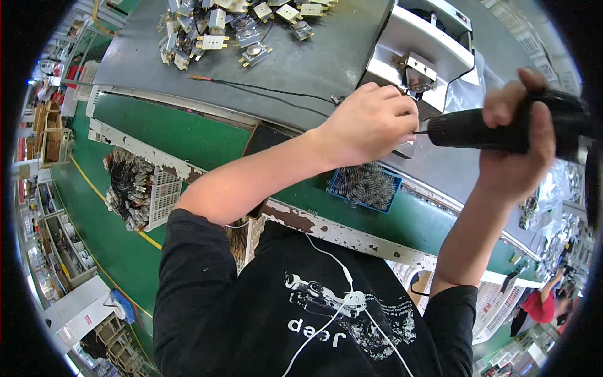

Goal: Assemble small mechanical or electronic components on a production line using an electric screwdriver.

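My right hand (512, 166) is wrapped round a black electric screwdriver (458, 128), held nearly level. The screwdriver's thin bit points left and ends close to the fingertips of my left hand (370, 119). Those fingers are curled together at the front of a silvery metal fixture (386, 60); what they pinch is hidden behind the knuckles. Just beyond them, a small metal part with a white block on top (419, 72) sits on the fixture. Two thin dark wires (276, 88) run across the grey worktop (314, 72) toward my left hand.
Several small white-and-metal switch-like parts (242, 31) lie piled at the far left of the worktop. A blue tray of metal springs (365, 186) stands below my left wrist. On the left, a white basket (164, 198) holds bundled wires. Clear plastic bags (549, 201) lie at the right.
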Tool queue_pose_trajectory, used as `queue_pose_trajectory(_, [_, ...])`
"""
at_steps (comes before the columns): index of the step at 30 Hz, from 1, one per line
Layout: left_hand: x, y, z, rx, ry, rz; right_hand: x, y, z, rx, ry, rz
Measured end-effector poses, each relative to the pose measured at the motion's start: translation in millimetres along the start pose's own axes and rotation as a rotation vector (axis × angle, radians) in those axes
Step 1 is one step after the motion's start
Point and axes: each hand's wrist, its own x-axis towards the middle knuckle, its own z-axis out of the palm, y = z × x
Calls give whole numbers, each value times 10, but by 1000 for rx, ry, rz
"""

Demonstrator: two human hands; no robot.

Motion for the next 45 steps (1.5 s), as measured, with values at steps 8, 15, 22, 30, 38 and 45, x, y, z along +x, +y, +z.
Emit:
queue_pose_trajectory(8, [930,-279,-671,170,184,10,-65,-81,47,-301,251,-198])
queue_pose_trajectory(15, [249,-132,-286,-45,-160,-40,-108,-174,-24,-148,96,-154])
queue_pose_trajectory(22, [-97,-185,-68,-85,-317,-182,-1,365,319,-175,150,-242])
queue_pose_trajectory(30, [-96,-192,-102,-80,-367,-227,-42,469,455,-56,187,-154])
queue_pose_trajectory(38, [-20,-187,-140,-177,-422,-276,206,568,105,160,-267,65])
queue_pose_trajectory(45, [-10,-188,-157,-150,-420,-241,374,619,17,220,-520,52])
